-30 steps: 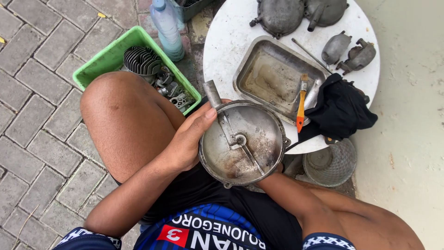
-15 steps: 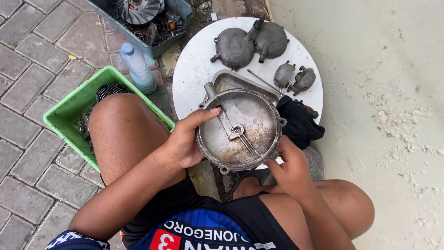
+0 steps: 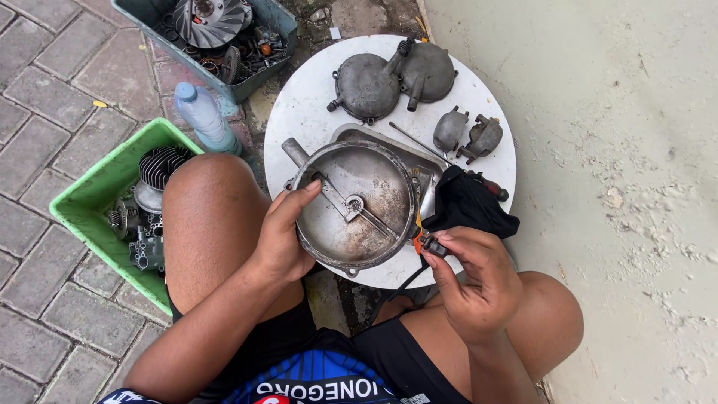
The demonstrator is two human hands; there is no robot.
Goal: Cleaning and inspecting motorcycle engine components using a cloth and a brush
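Observation:
My left hand (image 3: 283, 238) grips the left rim of a round, grimy metal engine cover (image 3: 353, 206), held above the white round table (image 3: 299, 112) with its hollow inside facing up. My right hand (image 3: 471, 273) is at the cover's right edge, its fingertips pinched on a small dark part with a black cable (image 3: 428, 245) trailing down from it. An orange-handled tool shows just beside those fingertips, mostly hidden. A metal tray (image 3: 430, 168) lies under the cover. A black cloth (image 3: 471, 206) lies just above my right hand.
Two round grey covers (image 3: 393, 78) and two small grey housings (image 3: 467, 135) lie on the table's far side. A green crate (image 3: 93, 202) with engine parts stands on the paving at left, a plastic bottle (image 3: 203, 116) and a grey bin of parts (image 3: 217, 37) beyond it. My knees flank the table.
The view has shifted, so the table sits nearer the centre. My right hand came off the cover's underside and now pinches the small cabled part at its right edge.

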